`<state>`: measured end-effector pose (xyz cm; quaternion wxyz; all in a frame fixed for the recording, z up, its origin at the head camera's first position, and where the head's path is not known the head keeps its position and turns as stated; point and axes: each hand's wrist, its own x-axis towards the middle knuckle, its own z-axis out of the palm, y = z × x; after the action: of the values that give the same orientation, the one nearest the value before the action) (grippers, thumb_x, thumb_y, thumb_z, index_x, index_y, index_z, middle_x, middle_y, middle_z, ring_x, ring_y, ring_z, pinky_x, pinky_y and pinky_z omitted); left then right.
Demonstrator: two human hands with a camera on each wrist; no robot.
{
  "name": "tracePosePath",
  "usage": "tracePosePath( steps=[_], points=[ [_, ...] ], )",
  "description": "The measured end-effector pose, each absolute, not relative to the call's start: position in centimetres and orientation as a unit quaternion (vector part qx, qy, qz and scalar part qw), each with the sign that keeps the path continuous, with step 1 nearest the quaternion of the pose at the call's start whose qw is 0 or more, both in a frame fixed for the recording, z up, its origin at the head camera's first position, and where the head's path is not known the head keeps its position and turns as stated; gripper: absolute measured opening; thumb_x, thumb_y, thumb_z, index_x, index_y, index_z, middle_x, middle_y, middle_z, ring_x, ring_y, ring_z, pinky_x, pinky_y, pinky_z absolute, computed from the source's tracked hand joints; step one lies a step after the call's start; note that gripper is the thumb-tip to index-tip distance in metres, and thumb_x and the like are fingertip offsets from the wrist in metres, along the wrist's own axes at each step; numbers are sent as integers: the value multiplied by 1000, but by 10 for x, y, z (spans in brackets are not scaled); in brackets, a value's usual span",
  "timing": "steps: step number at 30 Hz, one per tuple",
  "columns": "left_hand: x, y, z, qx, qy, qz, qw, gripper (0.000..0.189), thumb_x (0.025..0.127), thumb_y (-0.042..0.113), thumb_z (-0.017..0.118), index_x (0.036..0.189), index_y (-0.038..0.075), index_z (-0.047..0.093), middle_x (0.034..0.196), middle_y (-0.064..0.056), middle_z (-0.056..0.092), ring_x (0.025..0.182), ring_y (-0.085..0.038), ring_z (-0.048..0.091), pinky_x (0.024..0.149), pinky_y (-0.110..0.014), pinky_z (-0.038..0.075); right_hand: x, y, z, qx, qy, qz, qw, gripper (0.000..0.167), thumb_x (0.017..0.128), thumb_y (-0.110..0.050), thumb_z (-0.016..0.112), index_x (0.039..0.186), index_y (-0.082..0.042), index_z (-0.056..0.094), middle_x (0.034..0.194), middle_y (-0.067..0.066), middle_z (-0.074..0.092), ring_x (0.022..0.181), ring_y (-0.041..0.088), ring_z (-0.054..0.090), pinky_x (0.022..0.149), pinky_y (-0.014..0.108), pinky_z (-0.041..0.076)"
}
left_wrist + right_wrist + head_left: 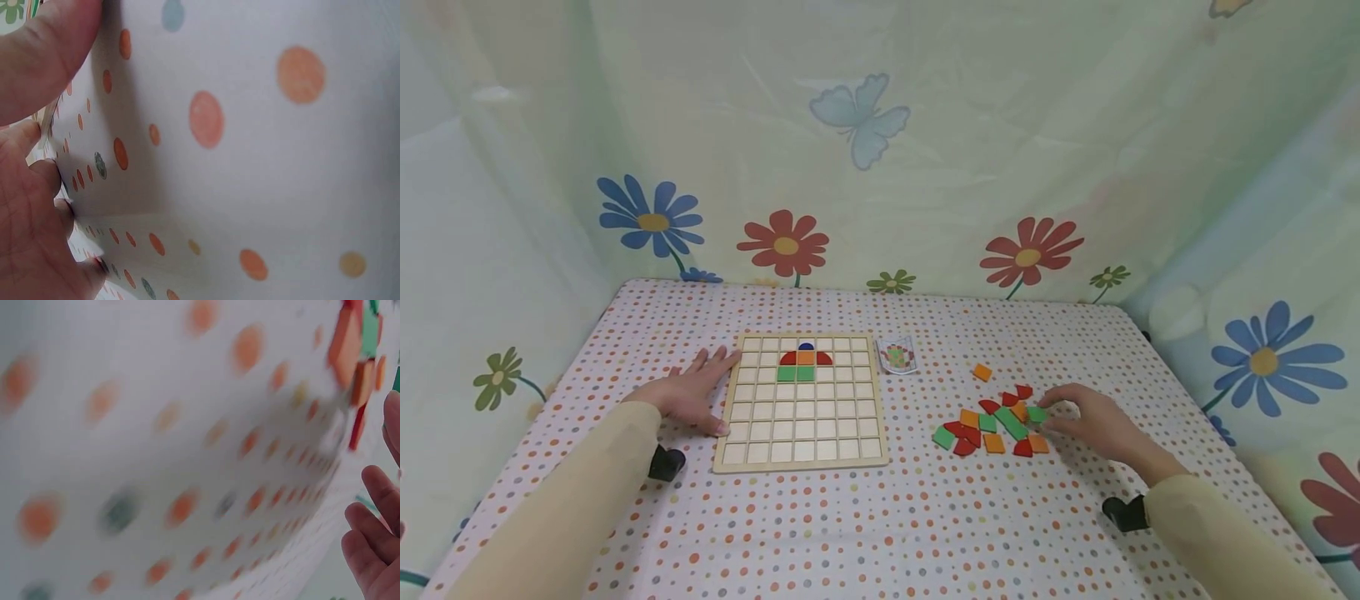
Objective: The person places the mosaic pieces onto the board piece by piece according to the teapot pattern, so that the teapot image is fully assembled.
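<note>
A square wooden grid board (pixel 801 468) lies on the left half of the table. In its upper cells are a blue piece (pixel 806 346), an orange square (pixel 806 357), red quarter-round pieces (pixel 787 358) and green squares (pixel 786 374). My left hand (pixel 688 392) rests with spread fingers along the board's left edge, its thumb and fingertips at the frame. Over at the right, my right hand (pixel 1093 421) pinches a green square tile (pixel 1036 415) between thumb and index finger, at the edge of the loose tiles. The other fingers of that hand (pixel 375 540) are extended apart.
Loose red, orange and green tiles (pixel 994 443) lie scattered right of the board, one orange tile (pixel 982 372) apart from them. A small pattern card (pixel 897 356) lies beside the board's upper right corner. A dotted cloth (pixel 775 533) covers the table; a flowered curtain (pixel 925 183) hangs behind.
</note>
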<state>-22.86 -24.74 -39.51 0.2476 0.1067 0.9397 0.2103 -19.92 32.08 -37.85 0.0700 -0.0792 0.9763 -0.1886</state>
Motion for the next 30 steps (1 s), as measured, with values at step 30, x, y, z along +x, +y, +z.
tracePosePath(
  steps=[30],
  points=[
    [-229, -247, -397, 99, 938, 222, 249, 119, 79, 24, 88, 165, 8, 8, 170, -26, -6, 156, -50, -12, 120, -74, -3, -259, 153, -377, -162, 957, -224, 91, 18, 94, -10, 73, 112, -7, 74, 143, 20, 57, 136, 41, 51, 112, 57, 45]
  ],
)
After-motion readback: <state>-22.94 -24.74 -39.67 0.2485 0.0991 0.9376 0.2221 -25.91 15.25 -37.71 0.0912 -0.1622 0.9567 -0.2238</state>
